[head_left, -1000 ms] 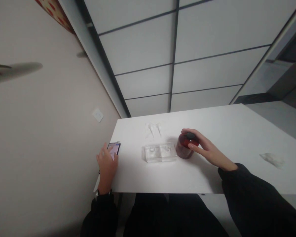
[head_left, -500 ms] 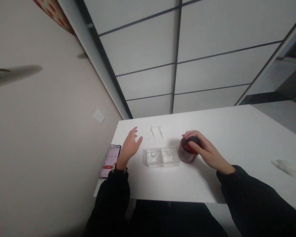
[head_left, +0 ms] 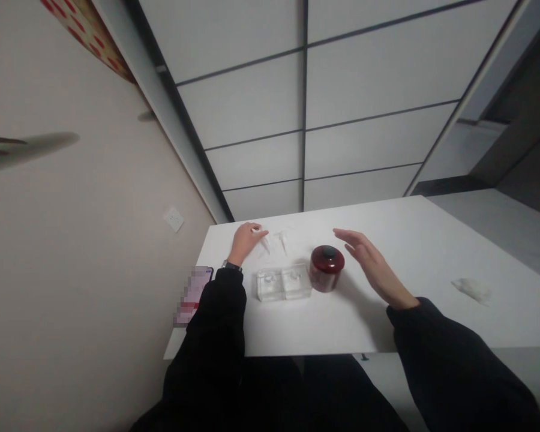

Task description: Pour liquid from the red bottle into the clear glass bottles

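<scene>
My left hand [head_left: 247, 241] is at the back left of the table, thumb and fingers closing round the top of a small white tapered piece [head_left: 265, 245]. Its narrow end points toward me, and the fingers hide its thicker end. A second white tapered piece [head_left: 283, 241] lies just to the right. My right hand [head_left: 363, 257] hovers with fingers stretched out, holding nothing, to the right of a dark red lidded jar [head_left: 326, 270] with a black knob. Touching or very near the jar's left side is a clear two-compartment box [head_left: 284, 284] with round knobs on its lids.
A phone [head_left: 197, 294] lies at the table's left edge, partly behind my left sleeve. Farther right on the white table [head_left: 414, 252] is a crumpled whitish wrapper or tissue [head_left: 471, 290]. A wall with a socket [head_left: 174, 219] borders the left side, and panelled doors stand behind.
My right hand has come off the jar's lid and moved to its right. My left hand has reached forward to the left white piece. The view has shifted slightly.
</scene>
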Tool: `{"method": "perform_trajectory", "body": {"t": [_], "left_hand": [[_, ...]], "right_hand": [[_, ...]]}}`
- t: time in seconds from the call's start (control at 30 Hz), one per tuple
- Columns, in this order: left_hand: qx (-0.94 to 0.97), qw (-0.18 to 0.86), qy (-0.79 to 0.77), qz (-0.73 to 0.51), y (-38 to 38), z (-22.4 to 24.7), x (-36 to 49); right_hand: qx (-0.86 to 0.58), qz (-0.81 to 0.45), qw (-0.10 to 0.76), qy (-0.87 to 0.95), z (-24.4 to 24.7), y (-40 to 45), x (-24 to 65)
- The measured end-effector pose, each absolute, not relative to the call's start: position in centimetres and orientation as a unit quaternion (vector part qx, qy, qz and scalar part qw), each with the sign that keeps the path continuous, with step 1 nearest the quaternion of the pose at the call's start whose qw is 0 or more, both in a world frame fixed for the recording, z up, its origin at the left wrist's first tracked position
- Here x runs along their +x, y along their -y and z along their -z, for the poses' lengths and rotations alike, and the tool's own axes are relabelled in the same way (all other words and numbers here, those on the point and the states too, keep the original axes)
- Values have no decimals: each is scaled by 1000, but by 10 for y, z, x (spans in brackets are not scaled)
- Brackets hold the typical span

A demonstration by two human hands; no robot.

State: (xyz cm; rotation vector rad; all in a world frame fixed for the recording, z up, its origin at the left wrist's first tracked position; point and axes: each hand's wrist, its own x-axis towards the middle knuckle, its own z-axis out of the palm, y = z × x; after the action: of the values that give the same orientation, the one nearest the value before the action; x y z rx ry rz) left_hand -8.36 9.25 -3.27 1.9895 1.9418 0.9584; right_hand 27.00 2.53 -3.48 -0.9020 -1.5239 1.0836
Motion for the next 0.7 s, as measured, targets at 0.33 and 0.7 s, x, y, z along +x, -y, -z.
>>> {"method": "perform_trajectory", "body": {"t": [0.33, 0.7], "left_hand": [[615, 155, -551, -543, 41, 10, -79], [655, 109, -536, -522, 54, 22, -65]], "right_hand": [[-563, -385, 589, 434, 83, 14, 343], [-557, -413, 637, 337, 85, 17, 336]]}}
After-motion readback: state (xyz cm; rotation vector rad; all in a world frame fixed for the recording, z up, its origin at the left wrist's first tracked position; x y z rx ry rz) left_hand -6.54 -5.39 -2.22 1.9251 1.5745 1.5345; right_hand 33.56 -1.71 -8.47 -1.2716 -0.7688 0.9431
